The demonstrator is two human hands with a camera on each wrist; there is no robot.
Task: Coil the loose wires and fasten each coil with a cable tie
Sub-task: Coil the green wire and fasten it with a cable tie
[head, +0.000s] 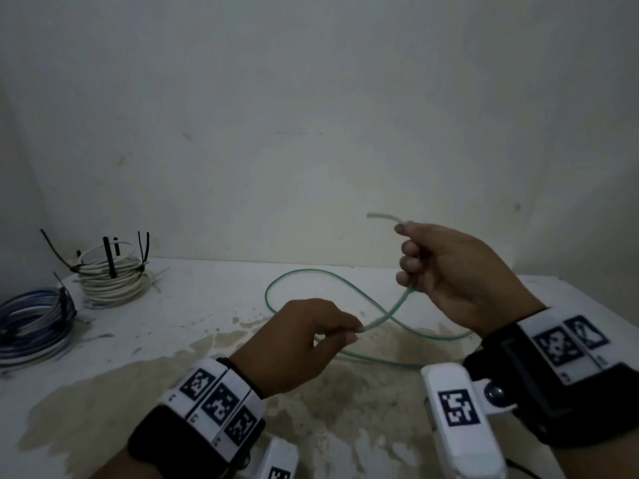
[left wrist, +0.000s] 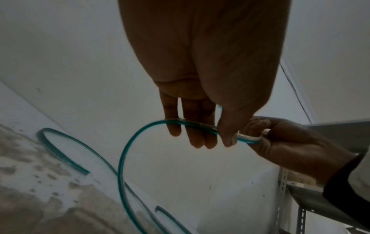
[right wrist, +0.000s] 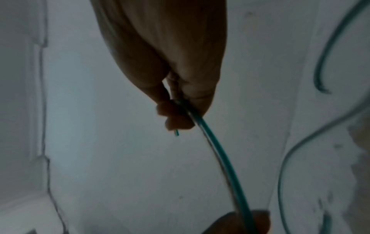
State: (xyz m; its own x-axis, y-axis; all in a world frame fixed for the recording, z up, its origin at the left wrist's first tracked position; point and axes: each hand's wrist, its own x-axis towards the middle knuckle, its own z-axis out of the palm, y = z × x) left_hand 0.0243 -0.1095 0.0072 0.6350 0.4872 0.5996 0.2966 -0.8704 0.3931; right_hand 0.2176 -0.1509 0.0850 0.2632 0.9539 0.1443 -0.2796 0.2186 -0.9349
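Observation:
A thin green wire (head: 301, 270) lies in loose loops on the white table (head: 207, 295) and rises to both hands. My right hand (head: 411, 261), raised above the table, grips the wire in curled fingers near one end, and a short pale tip sticks out above the fist. My left hand (head: 352, 331) is lower and nearer, pinching the same wire between thumb and fingertips. In the left wrist view the wire (left wrist: 120, 164) arcs from the left hand (left wrist: 226, 139) down to the table. In the right wrist view the right hand (right wrist: 176, 117) holds the wire (right wrist: 215, 142).
At the back left stands a white wire coil (head: 110, 274) bound with black cable ties. A blue and grey coil (head: 31, 323) lies at the left edge. Brown stains mark the table's near half. A plain wall runs behind the table.

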